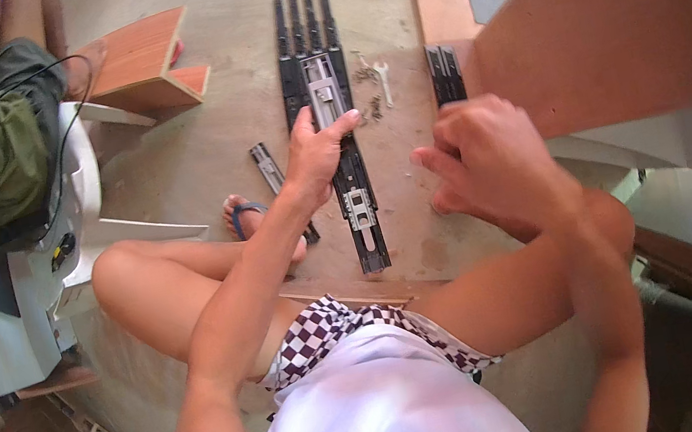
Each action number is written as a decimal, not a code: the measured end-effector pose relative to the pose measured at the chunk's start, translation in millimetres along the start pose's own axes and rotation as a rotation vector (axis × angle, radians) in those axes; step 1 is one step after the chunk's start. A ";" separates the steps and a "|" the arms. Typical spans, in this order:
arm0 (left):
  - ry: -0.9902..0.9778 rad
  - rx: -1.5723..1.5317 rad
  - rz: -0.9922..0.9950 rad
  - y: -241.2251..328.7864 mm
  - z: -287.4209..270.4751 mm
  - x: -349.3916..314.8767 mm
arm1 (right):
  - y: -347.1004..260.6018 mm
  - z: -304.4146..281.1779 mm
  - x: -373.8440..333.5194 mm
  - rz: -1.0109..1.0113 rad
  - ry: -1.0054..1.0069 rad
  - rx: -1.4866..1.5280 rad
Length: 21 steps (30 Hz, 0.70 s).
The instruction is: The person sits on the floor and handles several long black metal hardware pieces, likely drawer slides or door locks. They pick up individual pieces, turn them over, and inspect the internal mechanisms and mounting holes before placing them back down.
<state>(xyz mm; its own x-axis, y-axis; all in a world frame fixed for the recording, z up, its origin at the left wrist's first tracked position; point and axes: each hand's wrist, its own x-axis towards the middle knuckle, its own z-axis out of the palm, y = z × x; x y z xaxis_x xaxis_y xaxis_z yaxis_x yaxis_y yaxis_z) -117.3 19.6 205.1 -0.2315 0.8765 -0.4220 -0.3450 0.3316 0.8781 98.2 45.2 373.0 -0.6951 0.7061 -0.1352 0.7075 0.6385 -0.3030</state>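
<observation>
My left hand [318, 154] grips a drawer slide [367, 245], thumb on its right side and index finger on its left. The slide is black with silver metal parts and points toward me between my legs. Beyond it lie several black drawer slides [303, 24] side by side on the floor. My right hand [486, 145] hovers over my right knee, apart from the slide, its fingers curled and partly hidden; I cannot make out what they hold. Near the slides lie an open-ended wrench [383, 82] and a scatter of small screws [369, 93].
Another slide [268, 169] lies by my left foot. Two short black slides [446, 73] rest beside a large brown wooden panel [608, 22] on the right. A wood-grain board piece [137, 54] stands at the far left, near a seated person in green shorts [8, 137].
</observation>
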 end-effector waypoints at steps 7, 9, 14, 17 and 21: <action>-0.091 -0.240 -0.076 4.3 -16.4 3.8 | -17.3 113.1 2.9 0.161 0.276 0.630; -0.044 -0.333 -0.065 7.2 -11.0 5.1 | -34.5 125.1 8.1 0.295 0.205 0.913; -0.020 -0.276 0.076 17.4 0.6 2.9 | -50.9 139.7 15.2 0.506 -0.206 1.620; 0.014 -0.237 0.057 26.5 1.4 1.0 | -59.4 145.2 20.6 0.508 -0.171 1.767; -0.048 -0.306 -0.015 29.3 -10.6 8.9 | -61.0 137.9 26.5 0.571 -0.182 1.898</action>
<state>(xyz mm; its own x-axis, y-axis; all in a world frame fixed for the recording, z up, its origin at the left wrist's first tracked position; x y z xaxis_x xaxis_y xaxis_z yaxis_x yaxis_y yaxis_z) -139.1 33.4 224.7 -0.1835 0.8901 -0.4171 -0.6080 0.2307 0.7597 19.0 -17.3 257.9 -0.5677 0.5612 -0.6022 -0.1186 -0.7797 -0.6148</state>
